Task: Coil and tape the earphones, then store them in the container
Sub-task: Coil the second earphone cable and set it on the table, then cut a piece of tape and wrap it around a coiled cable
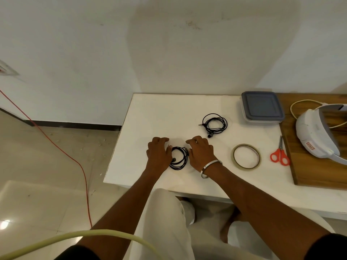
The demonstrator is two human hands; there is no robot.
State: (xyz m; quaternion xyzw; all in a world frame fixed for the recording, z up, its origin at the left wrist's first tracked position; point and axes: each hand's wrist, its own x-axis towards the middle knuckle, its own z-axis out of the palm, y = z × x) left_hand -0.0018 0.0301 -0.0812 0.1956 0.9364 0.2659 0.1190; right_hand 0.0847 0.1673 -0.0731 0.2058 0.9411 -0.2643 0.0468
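Coiling step, by my read: near earphones (178, 158) sit in a loose coil on the white table (150, 113), between my left hand (158, 153) and right hand (201, 154). Both hands rest beside the coil with fingers loosely bent; whether either actually pinches the cord, I can't tell. Second earphones (215, 124) lie coiled farther back, no tape visible on them. Tape roll (246, 156) and scissors (280, 153) untouched, container (262, 107) lidded. Next: hold coil tight, reach right for tape.
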